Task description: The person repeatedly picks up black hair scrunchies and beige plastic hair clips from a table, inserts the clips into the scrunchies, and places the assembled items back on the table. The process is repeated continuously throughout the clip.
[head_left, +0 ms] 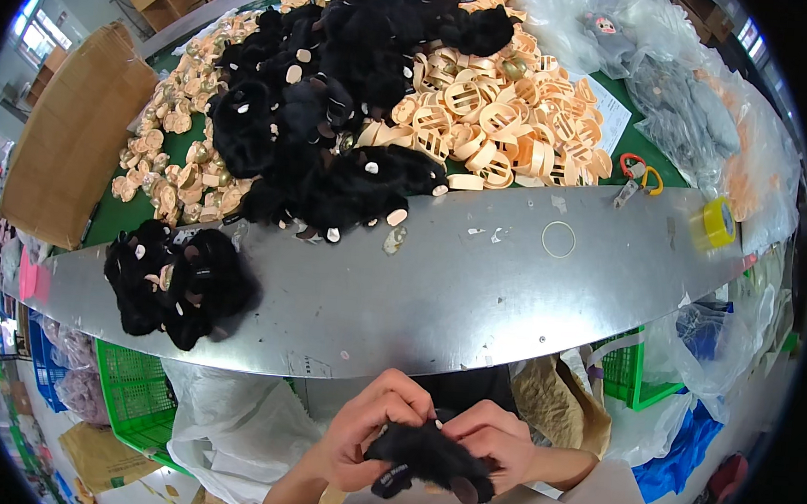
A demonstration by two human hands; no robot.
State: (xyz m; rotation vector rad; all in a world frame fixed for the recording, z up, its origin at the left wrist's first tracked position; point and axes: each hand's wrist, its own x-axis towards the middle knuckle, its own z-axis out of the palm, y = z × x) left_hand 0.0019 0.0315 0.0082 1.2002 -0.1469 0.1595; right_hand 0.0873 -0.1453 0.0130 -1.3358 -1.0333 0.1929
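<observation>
My left hand [356,431] and right hand [494,440] grasp the black plush [433,455] between them, fingers [406,396] closed on opposite ends. The plush is located before my torso, off the table [419,299]'s near edge. A black cluster [208,272] rests at table left; the black pile [324,109] lies beyond, beside beige pieces [502,119]. Scissors [627,190] and tape [719,222] are positioned at right.

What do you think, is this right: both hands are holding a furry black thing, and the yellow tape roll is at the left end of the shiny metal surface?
Not quite: the head view shows the yellow tape roll at the right end of the shiny metal surface. The left hand and right hand do hold a furry black thing.
</observation>
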